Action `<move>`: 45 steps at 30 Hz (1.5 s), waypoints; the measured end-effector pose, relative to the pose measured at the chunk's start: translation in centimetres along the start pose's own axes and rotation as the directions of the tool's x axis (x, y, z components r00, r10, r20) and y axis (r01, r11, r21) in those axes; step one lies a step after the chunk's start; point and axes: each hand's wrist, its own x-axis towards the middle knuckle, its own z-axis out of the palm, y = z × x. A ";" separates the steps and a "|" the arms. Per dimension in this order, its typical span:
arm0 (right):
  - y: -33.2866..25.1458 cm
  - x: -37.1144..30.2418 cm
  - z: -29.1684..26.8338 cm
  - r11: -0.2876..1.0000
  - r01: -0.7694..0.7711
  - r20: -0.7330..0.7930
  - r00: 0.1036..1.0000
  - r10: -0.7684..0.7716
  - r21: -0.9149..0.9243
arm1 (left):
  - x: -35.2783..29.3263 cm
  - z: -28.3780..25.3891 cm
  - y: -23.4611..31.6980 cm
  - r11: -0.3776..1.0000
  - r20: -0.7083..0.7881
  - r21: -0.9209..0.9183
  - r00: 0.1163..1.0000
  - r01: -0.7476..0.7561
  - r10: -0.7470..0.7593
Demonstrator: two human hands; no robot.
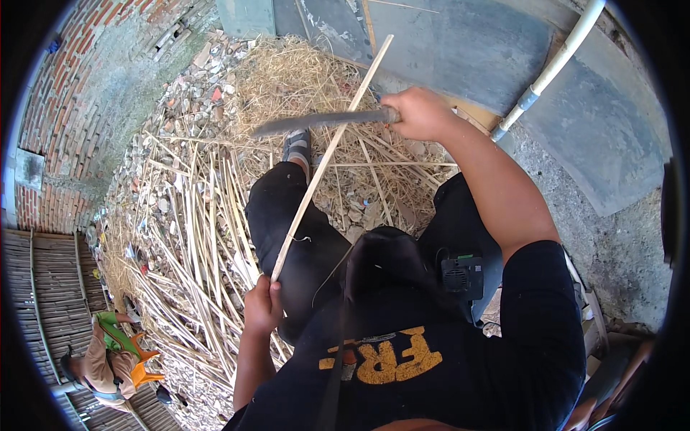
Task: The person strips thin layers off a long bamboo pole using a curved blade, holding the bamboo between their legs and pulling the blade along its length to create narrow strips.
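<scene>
My left hand is closed around the lower end of a long, pale bamboo strip, which slants up and away to the right over my left knee. My right hand grips the handle of a machete. Its dark, broad blade points left and crosses the strip near the strip's upper part; whether the two touch I cannot tell. Below the blade, my left foot in a grey shoe rests on the littered ground.
Many cut bamboo strips lie heaped at the left. Thin shavings pile up ahead. A brick wall stands far left, grey panels and a pipe at the right. Another person sits on an orange chair lower left.
</scene>
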 end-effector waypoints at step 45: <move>-1.8 -0.4 0.6 0.993 0.096 0.092 0.992 -0.089 -0.070 | 0.5 -2.1 4.8 0.979 0.064 -0.024 0.977 0.204 -0.202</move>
